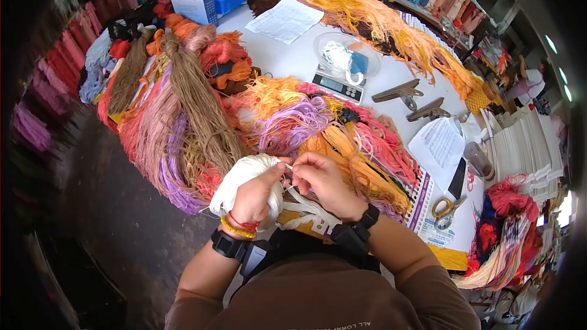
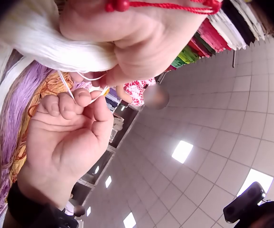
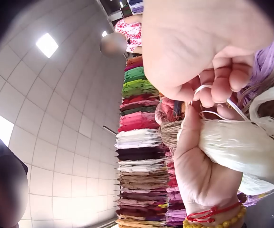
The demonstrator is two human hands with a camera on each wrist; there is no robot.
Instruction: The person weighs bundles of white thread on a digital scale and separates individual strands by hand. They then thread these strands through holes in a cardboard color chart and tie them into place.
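Observation:
A thick white skein of yarn (image 1: 246, 184) hangs over my left hand (image 1: 252, 198), which grips it with the thumb on top. Thin white strands (image 2: 66, 84) run from the skein to my right hand (image 1: 321, 183). The right thumb and fingers pinch a strand close to the left fingertips, and part of it loops over a right finger in the right wrist view. A loose white tail of yarn (image 1: 309, 212) lies at the table's front edge below the hands. Heaped purple yarn (image 1: 288, 123) and orange yarn (image 1: 342, 153) lie just beyond them.
Long brown hanks (image 1: 195, 98) drape over the table's left side. A scale (image 1: 338, 84) carries a clear bowl with white yarn. Two metal clamps (image 1: 398, 93), papers (image 1: 437, 146) and scissors (image 1: 448, 209) lie to the right. A blue tray (image 1: 225, 0) stands behind. Another person is across the table.

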